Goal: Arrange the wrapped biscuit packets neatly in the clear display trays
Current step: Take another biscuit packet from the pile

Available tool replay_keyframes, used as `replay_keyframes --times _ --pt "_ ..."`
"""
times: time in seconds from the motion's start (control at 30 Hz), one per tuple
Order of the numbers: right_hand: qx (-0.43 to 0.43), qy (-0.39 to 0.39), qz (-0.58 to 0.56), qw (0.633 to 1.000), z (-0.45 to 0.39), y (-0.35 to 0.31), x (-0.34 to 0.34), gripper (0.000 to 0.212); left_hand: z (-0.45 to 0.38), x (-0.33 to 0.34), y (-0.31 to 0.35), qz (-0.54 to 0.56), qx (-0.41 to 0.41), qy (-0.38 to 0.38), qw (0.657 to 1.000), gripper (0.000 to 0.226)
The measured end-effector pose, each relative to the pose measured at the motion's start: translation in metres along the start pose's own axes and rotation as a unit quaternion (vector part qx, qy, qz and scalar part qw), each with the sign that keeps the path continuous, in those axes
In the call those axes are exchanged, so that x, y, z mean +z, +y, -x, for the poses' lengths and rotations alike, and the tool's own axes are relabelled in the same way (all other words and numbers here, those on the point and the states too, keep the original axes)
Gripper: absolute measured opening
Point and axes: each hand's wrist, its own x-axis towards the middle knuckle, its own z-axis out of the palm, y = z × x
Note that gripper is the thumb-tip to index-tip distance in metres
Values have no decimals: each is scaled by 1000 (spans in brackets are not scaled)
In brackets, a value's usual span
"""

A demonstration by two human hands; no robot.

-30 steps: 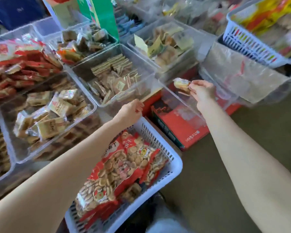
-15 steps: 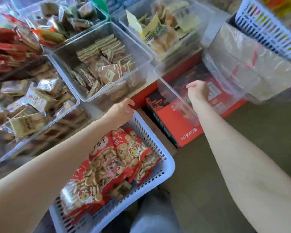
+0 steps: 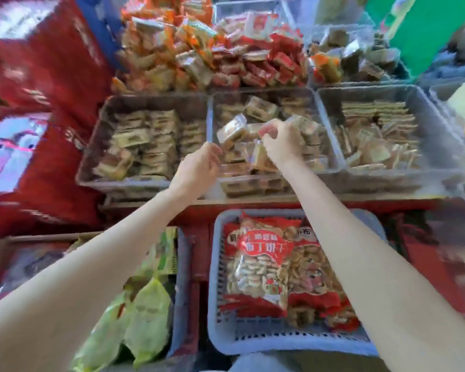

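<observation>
Our right hand (image 3: 281,145) pinching a packet (image 3: 263,129) over the middle tray (image 3: 330,157), our left hand (image 3: 199,167) loosely curled, empty, at its near-left corner

Jumbled biscuit packets (image 3: 232,131) in clear tray (image 3: 330,146)

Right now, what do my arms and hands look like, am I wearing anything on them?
Both forearms are bare from the bottom edge of the picture to the wrists. No sleeve, glove, watch or bracelet shows on the left hand or the right hand. The blur hides any rings.
</observation>
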Motion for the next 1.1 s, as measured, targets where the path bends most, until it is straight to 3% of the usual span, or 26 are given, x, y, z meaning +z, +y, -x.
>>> replay_keyframes --times 0.07,0.2,0.47,0.57,0.7,0.83,1.03,1.1 --pt "-51 -53 20 997 6 -36 49 21 4 -31 -45 -8 -28 11 1000 32" --pt "-99 -213 151 960 11 -68 122 22 4 -63 -114 -61 -62 -47 995 40" --pt "-95 -429 401 804 -19 -61 167 28 -16 -47 -154 -118 8 -175 977 42" --pt "-114 -450 455 760 -28 -56 181 31 -24 -46 -153 -193 1 -226 955 43" --pt "-133 -469 483 727 -34 -47 190 24 -33 -57 -143 -226 -26 -266 937 46" --pt "-163 -480 476 719 -41 -42 191 8 -38 -58 -145 -221 -53 -268 936 46" --pt "-211 -417 409 784 -45 -52 167 25 -40 -58 -144 -229 -55 -286 929 44" --pt "-222 -400 376 806 -44 -57 153 20 -42 -56 -145 -200 -68 -290 933 41"
